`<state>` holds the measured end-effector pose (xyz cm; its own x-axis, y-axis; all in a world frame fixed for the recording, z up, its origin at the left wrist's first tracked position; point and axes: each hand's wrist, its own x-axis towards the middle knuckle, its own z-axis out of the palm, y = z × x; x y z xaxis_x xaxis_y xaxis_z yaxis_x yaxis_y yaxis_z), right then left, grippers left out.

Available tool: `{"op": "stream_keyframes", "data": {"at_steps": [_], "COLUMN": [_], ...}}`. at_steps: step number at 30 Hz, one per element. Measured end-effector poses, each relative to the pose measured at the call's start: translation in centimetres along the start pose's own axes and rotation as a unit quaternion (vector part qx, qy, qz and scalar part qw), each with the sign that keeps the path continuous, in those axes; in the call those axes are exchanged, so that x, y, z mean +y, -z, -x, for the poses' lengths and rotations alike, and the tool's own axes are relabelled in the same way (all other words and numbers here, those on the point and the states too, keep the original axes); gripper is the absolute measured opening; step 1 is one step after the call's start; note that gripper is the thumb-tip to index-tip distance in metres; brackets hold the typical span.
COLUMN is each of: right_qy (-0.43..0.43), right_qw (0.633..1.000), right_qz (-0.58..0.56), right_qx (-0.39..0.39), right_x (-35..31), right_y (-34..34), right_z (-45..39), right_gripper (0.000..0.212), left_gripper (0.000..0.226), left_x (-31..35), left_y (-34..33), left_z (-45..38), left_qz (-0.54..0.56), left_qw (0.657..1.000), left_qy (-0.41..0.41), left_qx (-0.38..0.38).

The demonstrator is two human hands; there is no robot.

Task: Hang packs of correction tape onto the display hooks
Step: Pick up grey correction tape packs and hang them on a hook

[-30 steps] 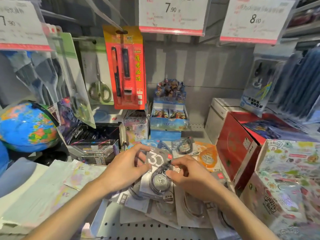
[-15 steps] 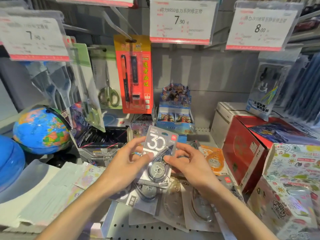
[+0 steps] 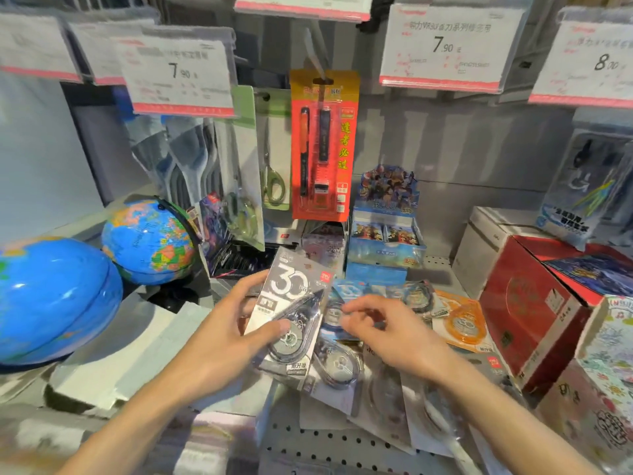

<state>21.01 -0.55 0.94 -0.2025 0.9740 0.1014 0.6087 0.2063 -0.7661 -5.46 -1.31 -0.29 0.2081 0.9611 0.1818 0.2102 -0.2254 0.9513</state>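
My left hand (image 3: pixel 228 332) grips a grey correction tape pack (image 3: pixel 291 310) marked "30", thumb on its clear blister, held tilted above the shelf. My right hand (image 3: pixel 394 332) hovers just right of the pack with fingers curled and apart, holding nothing. Under both hands lies a loose pile of several more correction tape packs (image 3: pixel 346 368), including an orange one (image 3: pixel 462 323). A bare display hook (image 3: pixel 313 49) slants down above the red pen pack (image 3: pixel 323 145). A 7.90 price tag (image 3: pixel 445 49) hangs at the upper right.
Two blue globes (image 3: pixel 150 241) sit at the left. Hanging scissors packs (image 3: pixel 272 152) and the red pen pack fill the middle back. A blue card display box (image 3: pixel 385 231) stands behind the pile. Red box (image 3: pixel 534 303) and patterned boxes (image 3: pixel 603 389) crowd the right.
The pack has been lifted and shifted left. My right hand has let go of it and drawn slightly away. The view has tilted up and panned left.
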Motion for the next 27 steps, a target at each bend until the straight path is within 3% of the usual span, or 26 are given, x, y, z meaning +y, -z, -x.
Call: {"op": "stream_keyframes", "data": {"at_steps": [4, 10, 16, 21, 24, 27], "right_qy": [0.003, -0.039, -0.057, -0.081, -0.082, -0.118], "right_qw": [0.983, 0.977, 0.992, 0.992, 0.991, 0.988], "right_qz": [0.161, 0.184, 0.079, 0.011, -0.031, -0.085], "right_qx": [-0.092, -0.100, -0.079, -0.100, -0.102, -0.050], "right_x": [0.8, 0.3, 0.3, 0.2, 0.2, 0.4], "right_y": [-1.1, -2.2, -2.3, -2.2, -1.7, -1.2], "right_z": [0.6, 1.0, 1.1, 0.5, -0.3, -0.5], "right_gripper": [0.047, 0.053, 0.046, 0.061, 0.046, 0.045], "left_gripper": [0.064, 0.058, 0.063, 0.063, 0.060, 0.061], "left_x": [-0.4, -1.2, -1.5, -1.7, -1.7, -1.6], "left_y": [0.9, 1.2, 1.1, 1.1, 1.2, 1.0], "left_z": [0.6, 0.7, 0.7, 0.9, 1.0, 1.0], "left_qz": [-0.026, -0.030, -0.019, -0.017, -0.007, 0.004], "left_qw": [1.000, 0.999, 1.000, 1.000, 1.000, 1.000], "left_qy": [0.004, 0.006, -0.004, -0.014, -0.013, -0.010], "left_qx": [0.006, 0.022, 0.017, 0.021, 0.026, 0.019]}}
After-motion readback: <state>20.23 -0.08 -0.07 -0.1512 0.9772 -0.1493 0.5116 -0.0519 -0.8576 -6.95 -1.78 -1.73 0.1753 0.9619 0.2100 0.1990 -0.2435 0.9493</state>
